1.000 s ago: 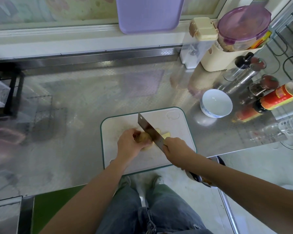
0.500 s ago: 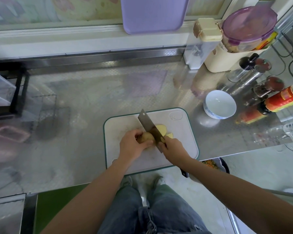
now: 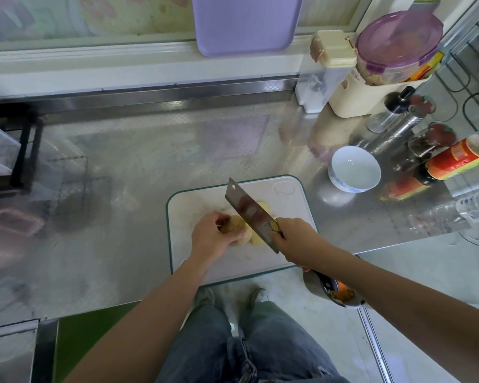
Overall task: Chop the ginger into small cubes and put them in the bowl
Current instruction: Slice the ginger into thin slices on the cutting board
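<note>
Now the knife point(image 3: 249, 214) has come back up: half a second ago its edge was down in the ginger point(image 3: 237, 226), and here the blade hangs tilted above it, flat side to the camera. The right hand point(image 3: 296, 239) is wrapped round the handle. The left hand point(image 3: 210, 239) has its fingers curled over the root's left end, pinning it to the cutting board point(image 3: 177, 205), much as before. Pale slices point(image 3: 263, 205) lie on the board past the blade, with another cut face showing on the near side. That reads as one more slice done and the next stroke being lined up. The work looks to be at the slicing stage, with no cubes cut yet.

The bowl point(image 3: 354, 168) stands empty on the counter point(image 3: 122, 189), just off the board's far right corner. A red-labelled sauce bottle point(image 3: 454, 161) and some jars crowd close behind it, so carrying pieces across will likely need care. The left fingertips sit near the blade's path, which is probably the main risk.
</note>
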A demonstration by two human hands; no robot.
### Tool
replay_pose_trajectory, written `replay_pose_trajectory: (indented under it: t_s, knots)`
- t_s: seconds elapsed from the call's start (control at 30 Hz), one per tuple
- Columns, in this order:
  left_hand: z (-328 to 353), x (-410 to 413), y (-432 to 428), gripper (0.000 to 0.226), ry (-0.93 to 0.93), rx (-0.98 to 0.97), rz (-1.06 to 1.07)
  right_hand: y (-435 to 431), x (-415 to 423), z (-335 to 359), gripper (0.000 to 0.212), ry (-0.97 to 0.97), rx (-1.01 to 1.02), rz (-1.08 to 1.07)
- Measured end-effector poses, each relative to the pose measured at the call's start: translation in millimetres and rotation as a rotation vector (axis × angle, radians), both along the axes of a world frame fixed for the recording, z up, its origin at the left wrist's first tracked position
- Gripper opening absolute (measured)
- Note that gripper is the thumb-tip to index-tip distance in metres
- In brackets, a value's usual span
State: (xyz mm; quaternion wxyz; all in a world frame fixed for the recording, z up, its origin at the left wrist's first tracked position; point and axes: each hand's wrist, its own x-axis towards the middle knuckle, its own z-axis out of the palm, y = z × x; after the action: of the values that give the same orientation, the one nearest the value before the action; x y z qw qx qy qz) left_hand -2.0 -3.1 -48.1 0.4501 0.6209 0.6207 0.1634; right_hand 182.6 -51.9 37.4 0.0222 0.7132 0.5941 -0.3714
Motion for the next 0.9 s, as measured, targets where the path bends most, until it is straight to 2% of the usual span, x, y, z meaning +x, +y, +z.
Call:
replay_pose_trajectory:
  t_s: [0.2,0.37,0.57,0.7,0.9]
  knots:
    - [0,0,1,0.05,0.003,-0.003,0.005,0,-10,-6,0.029,-0.065,-0.026,0.019]
    - [3,-2,-1,0.045,0.033,0.031,-0.008,-2,-22,-11,0.029,-0.034,-0.035,-0.003]
    - [7,-2,-7,0.059,0.254,0.221,-0.203,-1,-22,-6,0.037,-0.024,0.001,0.014]
    - [11,-4,-11,0.048,0.261,0.328,-0.187,6,-25,-1,0.037,-0.019,0.007,0.025]
    - [15,-26,-7,0.049,0.282,0.333,-0.158,17,-47,1,0.029,0.016,0.011,0.045]
